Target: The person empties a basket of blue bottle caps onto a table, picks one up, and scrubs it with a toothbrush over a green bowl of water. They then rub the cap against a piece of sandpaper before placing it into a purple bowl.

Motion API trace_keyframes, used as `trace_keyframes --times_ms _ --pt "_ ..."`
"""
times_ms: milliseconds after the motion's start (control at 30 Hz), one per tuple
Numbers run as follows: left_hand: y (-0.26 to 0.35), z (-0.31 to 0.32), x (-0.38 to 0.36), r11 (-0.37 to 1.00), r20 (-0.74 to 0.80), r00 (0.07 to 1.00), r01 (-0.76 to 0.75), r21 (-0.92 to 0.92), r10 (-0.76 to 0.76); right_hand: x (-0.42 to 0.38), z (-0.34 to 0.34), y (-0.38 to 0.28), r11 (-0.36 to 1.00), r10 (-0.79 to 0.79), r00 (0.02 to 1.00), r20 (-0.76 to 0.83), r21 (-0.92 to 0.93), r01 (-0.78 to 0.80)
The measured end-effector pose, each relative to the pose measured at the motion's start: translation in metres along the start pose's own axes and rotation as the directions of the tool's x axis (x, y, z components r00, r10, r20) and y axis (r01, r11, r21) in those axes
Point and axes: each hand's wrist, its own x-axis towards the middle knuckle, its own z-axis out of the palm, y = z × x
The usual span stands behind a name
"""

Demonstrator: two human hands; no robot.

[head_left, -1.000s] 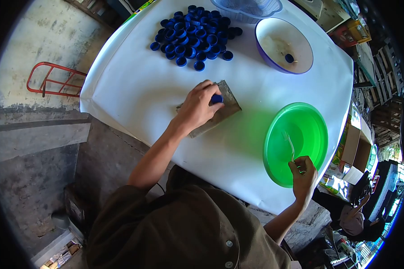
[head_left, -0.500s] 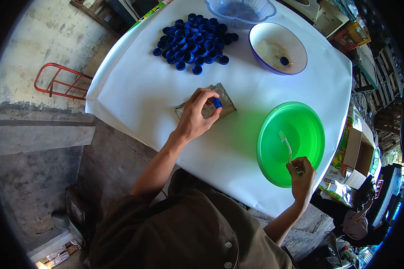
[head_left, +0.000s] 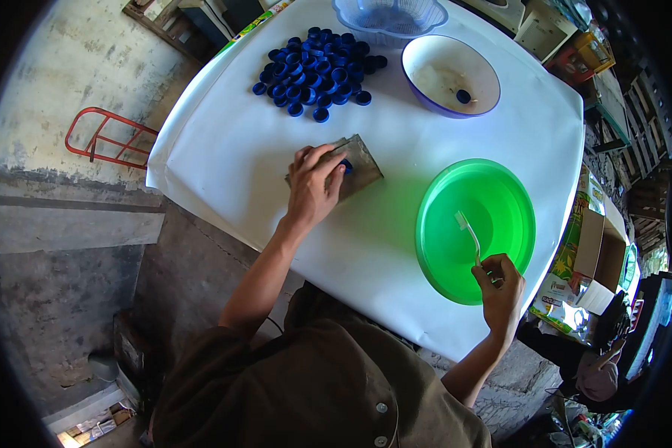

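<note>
My left hand (head_left: 313, 183) is over a flat grey-brown slab (head_left: 366, 168) on the white table, fingers curled round a blue bottle cap (head_left: 347, 166) that shows partly at the fingertips. The rest of that cap is hidden by the hand. On the right, my right hand (head_left: 502, 293) pinches the handle end of a white toothbrush (head_left: 468, 230), its bristle head pointing away from me over the green basin (head_left: 429, 272). Beyond the slab lies a heap of blue bottle caps (head_left: 313, 71).
A white bowl with a purple outside (head_left: 418, 93) holds one blue cap at the back. Behind it stands a translucent blue plastic basket (head_left: 388, 30). An open cardboard box (head_left: 601, 246) is past the right table edge, and a red metal frame (head_left: 101, 138) leans at the left.
My left hand has lowered the blue cap onto the slab and turned palm down over it. My right hand keeps the toothbrush over the basin. The view has shifted slightly.
</note>
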Motion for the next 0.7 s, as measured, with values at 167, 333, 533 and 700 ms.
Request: trace_keyframes --times_ms 167,333,533,700 --pt "-0.013 0.008 -0.029 0.999 0.047 0.999 -0.014 -0.036 0.016 -0.003 -0.005 0.001 1.000 0.000 1.000 0.023 0.016 -0.001" --pt "0.010 0.004 -0.023 0.997 -0.060 0.997 0.041 0.069 -0.037 0.000 -0.005 0.007 0.997 -0.038 0.999 0.031 0.067 0.035" --pt "0.014 0.009 -0.019 0.939 -0.013 0.969 0.235 -0.251 -0.246 0.000 -0.009 0.008 0.993 -0.110 0.993 0.038 0.037 0.109" --pt "0.010 0.015 -0.025 1.000 0.009 1.000 0.027 -0.010 -0.027 -0.001 -0.014 0.007 0.994 -0.077 0.996 0.045 0.082 0.073"
